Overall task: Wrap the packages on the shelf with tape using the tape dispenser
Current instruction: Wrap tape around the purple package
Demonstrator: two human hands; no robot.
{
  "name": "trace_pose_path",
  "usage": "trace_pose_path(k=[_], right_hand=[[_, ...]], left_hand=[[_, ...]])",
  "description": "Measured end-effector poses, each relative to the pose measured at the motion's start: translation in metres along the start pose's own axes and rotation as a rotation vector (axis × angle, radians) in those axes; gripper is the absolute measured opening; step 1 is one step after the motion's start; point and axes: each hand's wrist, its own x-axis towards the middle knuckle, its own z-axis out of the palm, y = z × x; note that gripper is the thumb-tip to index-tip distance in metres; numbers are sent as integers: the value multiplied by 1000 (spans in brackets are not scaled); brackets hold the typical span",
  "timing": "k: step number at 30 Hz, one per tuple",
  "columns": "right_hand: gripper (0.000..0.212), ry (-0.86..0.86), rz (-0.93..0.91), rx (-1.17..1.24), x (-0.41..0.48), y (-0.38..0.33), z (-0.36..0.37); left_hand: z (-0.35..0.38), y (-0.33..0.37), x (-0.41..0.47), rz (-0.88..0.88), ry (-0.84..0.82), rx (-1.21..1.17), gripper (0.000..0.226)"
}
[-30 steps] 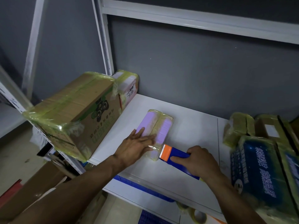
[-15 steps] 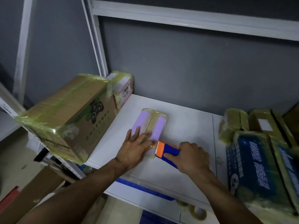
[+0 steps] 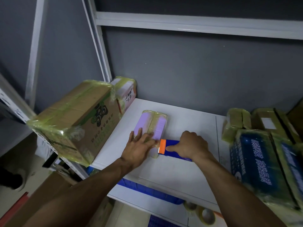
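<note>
Purple package (image 3: 145, 122) mid-shelf (image 3: 188, 122), unmoved. Left grip (image 3: 139, 148) still pressing it, fingers flat. Right grip (image 3: 191, 146) clasps tape dispenser (image 3: 172, 142), orange head against package's near corner; tape roll hidden beneath hand.

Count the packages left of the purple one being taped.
2: a large cardboard box at the shelf's left end, and a small pink package behind it. The box may hide more.
</note>
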Motion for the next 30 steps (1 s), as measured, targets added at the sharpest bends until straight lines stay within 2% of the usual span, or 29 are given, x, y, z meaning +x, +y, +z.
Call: trace_pose_path(k=[5, 9, 12, 16, 18, 22, 30], right_hand=[[51, 181, -131, -149, -8, 6, 28], [58, 132, -69, 17, -3, 25, 29], [63, 109, -60, 97, -2, 38, 31], [61, 123, -66, 129, -1, 56, 32], [61, 101, -63, 189, -1, 65, 30], [57, 108, -68, 300, 2, 84, 27], [56, 116, -120, 448, 12, 97, 21]], left_hand=[[-3, 3, 2, -43, -2, -44, 51], [-3, 5, -1, -59, 0, -111, 49], [0, 24, 2, -153, 57, -167, 68], [4, 39, 15, -333, 170, -222, 49], [5, 44, 19, -384, 166, -221, 53], [13, 47, 16, -402, 176, -153, 61], [19, 57, 29, -416, 90, -28, 63]])
